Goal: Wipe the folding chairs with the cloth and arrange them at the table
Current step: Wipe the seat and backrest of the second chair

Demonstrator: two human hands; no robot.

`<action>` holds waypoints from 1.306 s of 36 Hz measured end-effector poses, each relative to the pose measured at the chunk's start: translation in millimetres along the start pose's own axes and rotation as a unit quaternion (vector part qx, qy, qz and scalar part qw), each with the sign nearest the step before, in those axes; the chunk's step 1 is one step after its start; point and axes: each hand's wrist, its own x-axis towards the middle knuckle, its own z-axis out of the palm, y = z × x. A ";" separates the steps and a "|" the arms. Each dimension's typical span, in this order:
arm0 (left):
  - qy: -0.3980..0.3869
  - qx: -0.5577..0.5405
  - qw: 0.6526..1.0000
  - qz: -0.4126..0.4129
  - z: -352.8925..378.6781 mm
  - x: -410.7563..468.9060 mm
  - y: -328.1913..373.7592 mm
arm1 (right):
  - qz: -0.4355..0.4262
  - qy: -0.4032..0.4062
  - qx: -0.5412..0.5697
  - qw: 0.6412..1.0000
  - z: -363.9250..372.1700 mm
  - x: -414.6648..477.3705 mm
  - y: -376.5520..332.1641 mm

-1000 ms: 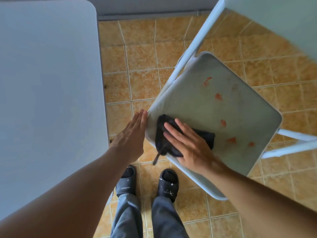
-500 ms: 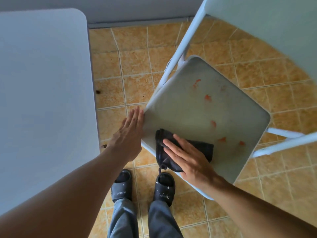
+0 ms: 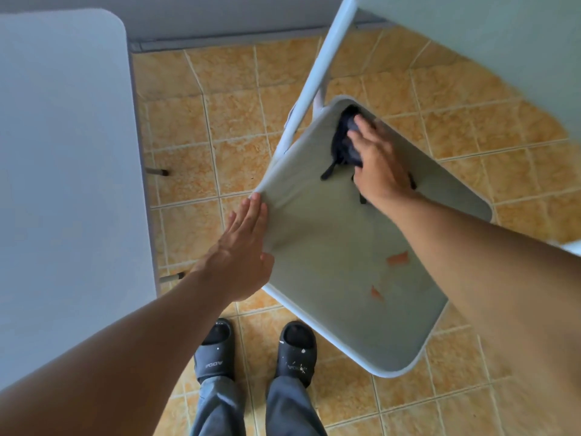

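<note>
Right now I am in the wiping step, working the seat of the folding chair (image 3: 330,247), which I will use as my landmark throughout. The table (image 3: 63,152) stands just to the left of the chair, with a strip of tiled floor (image 3: 195,121) between them, so I judge the arranging part of the task is not yet done. The chair's backrest (image 3: 487,42) rises at the far right of the seat, joined by the pale frame tube (image 3: 317,77) on the seat's far left side. My left hand (image 3: 242,250) lies flat and open against the seat's left edge, fingers together, steadying it without gripping anything. My right hand (image 3: 377,158) presses down with spread fingers on the dark cloth (image 3: 342,143), which sits bunched at the far corner of the seat, near where the tube meets it. Two orange smears (image 3: 397,258) show on the near half of the seat, beside my right forearm, untouched by the cloth. My next move, I reckon, calls for drawing the cloth back toward me across those smears with firm pressure while my left hand braces the edge. Below the seat's near corner are my slippers (image 3: 215,350); the left one carries raised lettering, upside down from here, which appears to read ADDA.
</note>
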 end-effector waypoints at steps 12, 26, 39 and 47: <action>-0.011 0.013 1.000 0.011 -6.8 0.5 -0.3 | -0.173 -0.078 0.035 0.981 19.5 -158.5 -67.8; -0.008 0.008 1.000 0.001 -3.1 3.6 -0.9 | 0.210 0.074 0.063 0.973 9.5 49.3 -31.6; -0.009 0.018 1.000 -0.009 -4.4 4.2 3.5 | -0.137 -0.075 0.004 0.988 23.0 -98.2 -63.7; -0.002 0.027 1.000 -0.005 -1.0 2.9 -0.3 | 0.071 -0.021 -0.061 0.995 -4.1 52.4 -13.4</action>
